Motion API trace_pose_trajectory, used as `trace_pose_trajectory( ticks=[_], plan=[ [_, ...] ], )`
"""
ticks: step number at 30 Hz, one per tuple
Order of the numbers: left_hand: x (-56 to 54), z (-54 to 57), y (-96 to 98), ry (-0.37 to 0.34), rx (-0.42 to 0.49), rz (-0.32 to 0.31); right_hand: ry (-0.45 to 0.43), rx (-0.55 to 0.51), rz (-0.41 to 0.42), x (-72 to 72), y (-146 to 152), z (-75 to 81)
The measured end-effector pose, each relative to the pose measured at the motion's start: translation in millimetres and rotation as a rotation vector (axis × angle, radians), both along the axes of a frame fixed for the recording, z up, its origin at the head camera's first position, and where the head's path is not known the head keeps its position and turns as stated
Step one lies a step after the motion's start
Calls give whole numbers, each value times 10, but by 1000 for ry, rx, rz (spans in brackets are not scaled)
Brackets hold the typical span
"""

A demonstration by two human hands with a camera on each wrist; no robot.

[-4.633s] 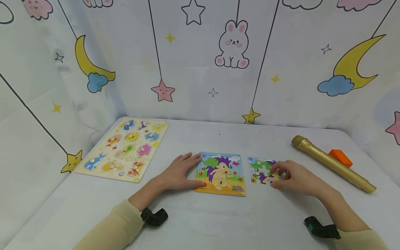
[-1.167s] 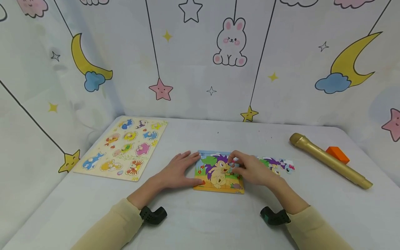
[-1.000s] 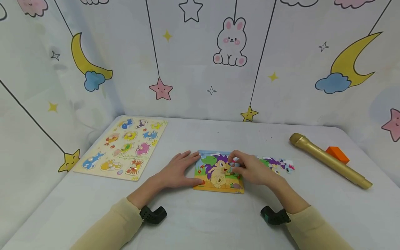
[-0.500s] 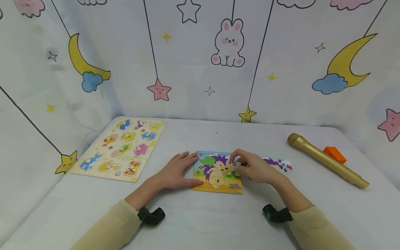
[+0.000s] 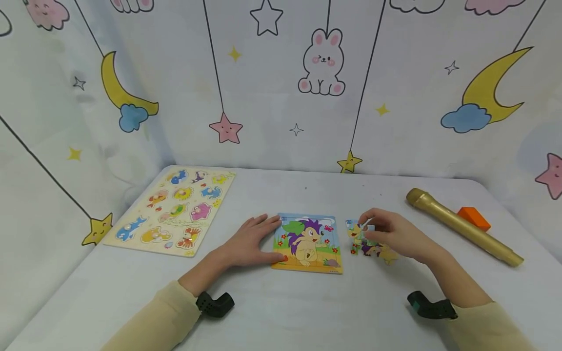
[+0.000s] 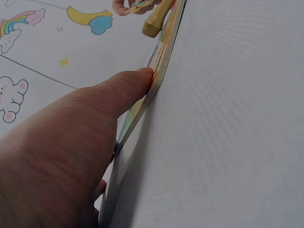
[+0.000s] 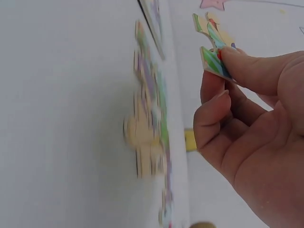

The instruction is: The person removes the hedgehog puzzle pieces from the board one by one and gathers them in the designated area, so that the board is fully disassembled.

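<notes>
A square hedgehog picture board [image 5: 307, 267] lies on the white table in front. My left hand [image 5: 250, 246] rests at its left side, fingers spread; in the left wrist view the thumb [image 6: 135, 83] presses on the board's edge. To the right of the board lies a group of jigsaw puzzle pieces [image 5: 371, 251] bearing purple and green print. My right hand [image 5: 401, 236] is over this group and pinches one puzzle piece [image 7: 213, 61] between thumb and fingers. In the right wrist view that piece is raised above the blurred pieces [image 7: 147, 114] on the table.
At the left back lies a large board with sea-animal shapes [image 5: 169, 246]. A gold microphone [image 5: 465, 226] lies slanted at the right, with an orange block [image 5: 474, 218] behind it. A white printed cloth [image 5: 272, 87] hangs behind and beside the table.
My right hand has moved right, from over the hedgehog board to over the group of pieces, carrying a puzzle piece. My left hand stays on the board's left side.
</notes>
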State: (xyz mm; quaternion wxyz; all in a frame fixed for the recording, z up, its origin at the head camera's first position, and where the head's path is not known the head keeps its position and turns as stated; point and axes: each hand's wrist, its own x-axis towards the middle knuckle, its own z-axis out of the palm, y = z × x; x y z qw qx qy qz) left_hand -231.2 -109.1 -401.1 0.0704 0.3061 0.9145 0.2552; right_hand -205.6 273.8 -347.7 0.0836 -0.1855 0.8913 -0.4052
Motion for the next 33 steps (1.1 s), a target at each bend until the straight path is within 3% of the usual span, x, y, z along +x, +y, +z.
trace_pose_trajectory(
  ticks=[11, 20, 33],
  plan=[
    [10, -12, -21, 7, 0, 1, 13, 82, -99, 178, 549, -26],
    [-13, -55, -27, 11, 3, -9, -79, 113, -154, 244, 840, -122],
    [-16, -26, -4, 2, -1, -6, -68, 133, -131, 244, 918, -229]
  ],
)
